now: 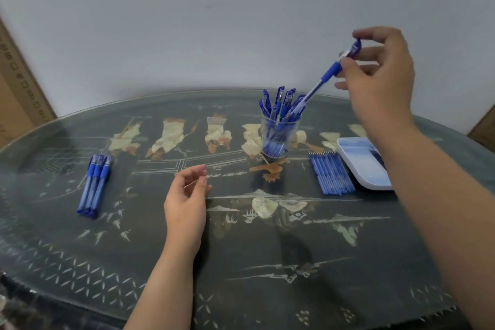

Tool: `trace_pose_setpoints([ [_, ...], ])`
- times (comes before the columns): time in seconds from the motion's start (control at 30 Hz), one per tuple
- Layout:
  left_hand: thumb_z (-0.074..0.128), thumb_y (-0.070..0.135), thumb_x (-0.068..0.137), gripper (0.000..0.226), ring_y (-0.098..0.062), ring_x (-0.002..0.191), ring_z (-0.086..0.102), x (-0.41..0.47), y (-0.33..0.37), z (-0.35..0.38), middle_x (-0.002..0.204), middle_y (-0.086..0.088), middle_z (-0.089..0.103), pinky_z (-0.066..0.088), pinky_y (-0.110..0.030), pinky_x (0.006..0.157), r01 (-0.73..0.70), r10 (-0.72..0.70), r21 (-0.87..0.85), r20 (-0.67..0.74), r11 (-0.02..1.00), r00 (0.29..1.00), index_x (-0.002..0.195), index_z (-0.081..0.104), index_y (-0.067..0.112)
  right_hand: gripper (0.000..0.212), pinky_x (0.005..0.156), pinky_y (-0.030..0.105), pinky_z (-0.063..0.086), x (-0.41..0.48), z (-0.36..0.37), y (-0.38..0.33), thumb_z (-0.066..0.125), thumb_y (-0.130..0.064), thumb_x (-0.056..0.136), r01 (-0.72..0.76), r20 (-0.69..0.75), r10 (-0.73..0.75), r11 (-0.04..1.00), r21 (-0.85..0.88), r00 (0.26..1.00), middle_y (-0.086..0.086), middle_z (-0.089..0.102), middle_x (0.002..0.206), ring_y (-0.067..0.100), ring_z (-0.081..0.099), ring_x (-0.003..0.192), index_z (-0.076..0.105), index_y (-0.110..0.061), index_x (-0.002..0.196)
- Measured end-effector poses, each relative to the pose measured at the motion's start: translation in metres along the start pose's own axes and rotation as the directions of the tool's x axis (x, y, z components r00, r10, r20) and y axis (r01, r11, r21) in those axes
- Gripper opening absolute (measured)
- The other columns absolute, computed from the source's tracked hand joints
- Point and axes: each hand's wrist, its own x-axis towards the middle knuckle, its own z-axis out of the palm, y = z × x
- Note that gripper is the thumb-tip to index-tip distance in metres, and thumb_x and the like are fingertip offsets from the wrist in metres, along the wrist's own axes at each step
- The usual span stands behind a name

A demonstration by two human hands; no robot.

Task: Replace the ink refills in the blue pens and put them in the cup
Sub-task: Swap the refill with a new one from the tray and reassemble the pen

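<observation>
The left forearm is reaching in from the bottom edge over the table [241, 249], a dark, glass-topped oval with pale inlaid figures, and the left hand [187, 201] is sitting near the middle of it with the palm turned inward and the fingers loosely curled, holding nothing; whether it is touching the glass cannot be told. The right arm is stretching up along the right side, and the right hand [383, 75] is raised above the far part of the table, pinching the capped upper end of a blue pen [325, 76] between thumb and forefinger while the other fingers are fanning out loosely below. That pen is slanting down and to the left, its lower end reaching in among the other pens [278, 103] at the mouth of the cup [280, 134], a clear glass standing upright at the far centre of the table and packed with blue pens, caps up. Just to the right of the cup a row of blue refills [330, 174] is lying side by side on the glass, tips pointing away, and right beside them a white tray [369, 185] with a blue picture is being partly covered by the right forearm. Well apart, on the left, three blue pens [93, 185] are lying together, parallel. Behind the table a plain pale wall [214, 21] is rising, with a cardboard box [16, 88] leaning at the far left.
</observation>
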Motion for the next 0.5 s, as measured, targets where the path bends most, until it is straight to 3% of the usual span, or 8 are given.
trace_pose_setpoints([
  [0.13,0.054,0.006,0.098,0.021,-0.011,0.091,0.066,0.0,0.0,0.0,0.104,0.002,0.067,0.052,-0.029,0.09,-0.013,0.012,0.03,0.012,0.999,1.0,0.101,0.068,0.022,0.03,0.071,0.036,0.06,0.013,0.022,0.007,0.058,-0.004,0.093,0.03,0.048,-0.027,0.998,-0.057,0.998,-0.009,0.06,0.091,0.015,0.069,0.078,0.053,-0.026,0.113],
  [0.23,0.054,0.006,0.098,0.022,-0.019,0.095,0.067,0.001,-0.001,0.0,0.103,0.001,0.067,0.051,-0.027,0.086,-0.009,0.008,0.036,0.012,0.999,1.0,0.1,0.067,0.022,0.03,0.061,0.016,0.055,0.011,0.039,0.02,0.057,-0.002,0.094,0.015,0.141,0.001,0.994,-0.107,0.99,-0.004,0.06,0.095,0.018,0.067,0.079,0.055,-0.02,0.118],
  [0.3,0.054,0.007,0.098,0.021,-0.018,0.094,0.068,0.001,-0.001,0.0,0.104,0.002,0.068,0.051,-0.028,0.086,-0.002,0.001,0.043,0.012,0.999,1.0,0.1,0.067,0.023,0.03,0.058,0.011,0.05,0.011,0.047,0.027,0.056,-0.002,0.094,0.014,0.191,0.014,0.989,-0.147,0.981,-0.001,0.06,0.099,0.014,0.064,0.076,0.055,-0.019,0.119],
  [0.5,0.054,0.006,0.098,0.023,-0.013,0.089,0.069,0.002,-0.001,0.0,0.103,0.004,0.068,0.052,-0.03,0.089,0.001,-0.002,0.055,0.016,0.998,1.0,0.099,0.068,0.024,0.03,0.073,0.037,0.058,0.018,0.061,0.04,0.056,-0.002,0.093,0.091,0.31,0.005,0.951,-0.295,0.951,0.0,0.059,0.097,0.023,0.065,0.083,0.055,-0.018,0.119],
])
